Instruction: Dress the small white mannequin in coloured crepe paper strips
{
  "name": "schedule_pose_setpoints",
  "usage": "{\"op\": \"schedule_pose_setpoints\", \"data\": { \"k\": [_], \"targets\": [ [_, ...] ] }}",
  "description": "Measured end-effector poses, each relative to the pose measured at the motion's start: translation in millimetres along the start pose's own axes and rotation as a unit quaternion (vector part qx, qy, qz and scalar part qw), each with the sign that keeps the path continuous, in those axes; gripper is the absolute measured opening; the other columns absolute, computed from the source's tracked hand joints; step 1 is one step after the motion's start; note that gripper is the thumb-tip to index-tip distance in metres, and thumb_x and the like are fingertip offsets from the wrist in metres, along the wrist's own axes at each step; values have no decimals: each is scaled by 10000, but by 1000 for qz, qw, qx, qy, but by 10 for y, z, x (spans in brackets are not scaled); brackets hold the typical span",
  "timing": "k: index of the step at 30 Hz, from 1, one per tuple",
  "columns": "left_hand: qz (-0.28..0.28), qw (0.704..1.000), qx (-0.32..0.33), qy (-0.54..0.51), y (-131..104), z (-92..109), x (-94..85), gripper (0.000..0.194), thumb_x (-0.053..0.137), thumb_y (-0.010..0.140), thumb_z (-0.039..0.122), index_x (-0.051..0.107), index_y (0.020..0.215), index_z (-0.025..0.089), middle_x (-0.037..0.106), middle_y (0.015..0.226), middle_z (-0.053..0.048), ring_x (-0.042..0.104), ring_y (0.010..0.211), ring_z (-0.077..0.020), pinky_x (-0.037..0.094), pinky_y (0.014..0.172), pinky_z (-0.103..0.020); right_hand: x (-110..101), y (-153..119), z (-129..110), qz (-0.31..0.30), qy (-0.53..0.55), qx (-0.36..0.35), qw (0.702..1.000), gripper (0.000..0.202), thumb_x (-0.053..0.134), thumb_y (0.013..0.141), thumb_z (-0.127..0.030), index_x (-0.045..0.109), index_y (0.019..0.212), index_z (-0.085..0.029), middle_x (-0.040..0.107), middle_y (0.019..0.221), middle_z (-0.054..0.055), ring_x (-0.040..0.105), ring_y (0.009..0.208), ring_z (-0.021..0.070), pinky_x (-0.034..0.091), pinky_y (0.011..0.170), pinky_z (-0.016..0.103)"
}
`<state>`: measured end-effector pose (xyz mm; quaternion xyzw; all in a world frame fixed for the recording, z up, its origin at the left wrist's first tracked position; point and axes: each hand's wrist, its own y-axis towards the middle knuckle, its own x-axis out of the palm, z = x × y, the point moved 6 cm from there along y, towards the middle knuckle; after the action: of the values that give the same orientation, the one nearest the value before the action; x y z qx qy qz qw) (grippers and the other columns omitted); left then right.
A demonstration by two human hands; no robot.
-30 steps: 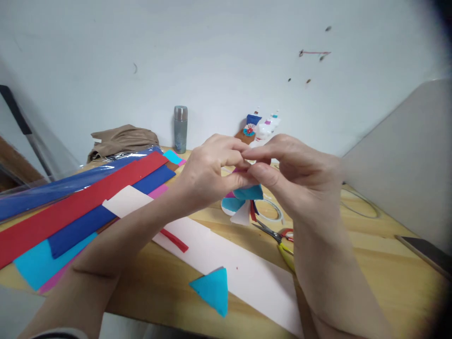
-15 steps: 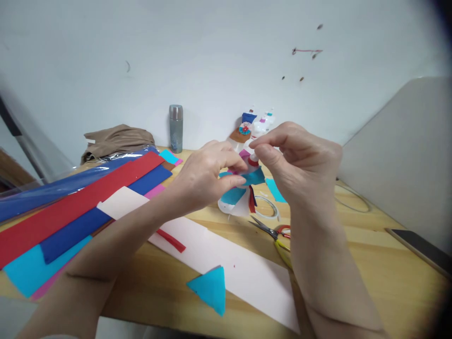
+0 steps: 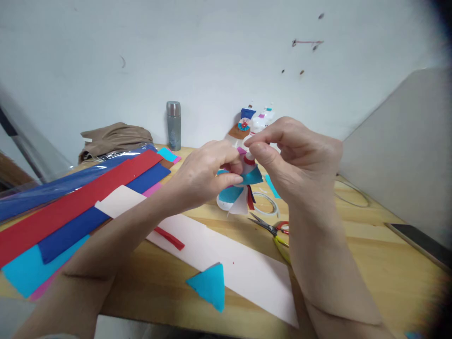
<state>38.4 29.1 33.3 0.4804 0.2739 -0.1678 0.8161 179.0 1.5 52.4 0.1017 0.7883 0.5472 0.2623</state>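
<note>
Near the middle of the view, my left hand is closed on a blue paper piece above a white object covered with coloured paper. To its right, my right hand is raised with thumb and forefinger pinched together; what they hold, if anything, is too small to make out. Between the hands a red and white bit and some magenta paper show, partly hidden by my fingers. Behind them stand small decorated figures and white bottles.
Scissors and a tape roll lie beyond a pale pink strip. A blue triangle is in front. Coloured strips, brown cloth and a flask are left; a phone lies right.
The view has shifted slightly. My right hand's pinched fingertips have come a little closer to my left hand, whose hold looks much the same.
</note>
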Motion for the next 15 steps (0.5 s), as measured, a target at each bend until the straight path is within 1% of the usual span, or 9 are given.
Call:
{"op": "schedule_pose_setpoints", "data": {
  "k": [4,8,11,15],
  "targets": [
    [0,999,-6,-53,7,12,-17,131,714,790,61,653,762,173,675,819,15,580,736,-109,477,711,-244,11,5,-2,9,13,-15,1000,173,681,949,-261,670,779,-293,650,725,-8,634,754,204,506,711,386],
    [-2,998,-18,-68,5,-1,-20,110,732,790,92,677,754,180,683,829,1,591,755,-118,481,709,-247,16,13,-15,10,34,-18,999,195,689,923,-175,668,760,-279,643,717,-7,614,731,196,464,688,384],
    [-12,997,-29,-70,5,-19,-5,113,728,796,109,661,739,180,674,816,2,584,751,-118,479,709,-249,16,16,-19,14,39,-20,999,193,699,917,-193,663,748,-279,625,702,-12,603,712,193,452,671,381],
    [-23,998,-23,-56,8,-28,4,136,719,788,100,631,721,179,668,793,15,576,750,-115,473,727,-251,22,14,-11,14,35,-20,999,184,697,926,-217,658,757,-281,630,701,-20,606,712,185,455,674,372]
  ]
}}
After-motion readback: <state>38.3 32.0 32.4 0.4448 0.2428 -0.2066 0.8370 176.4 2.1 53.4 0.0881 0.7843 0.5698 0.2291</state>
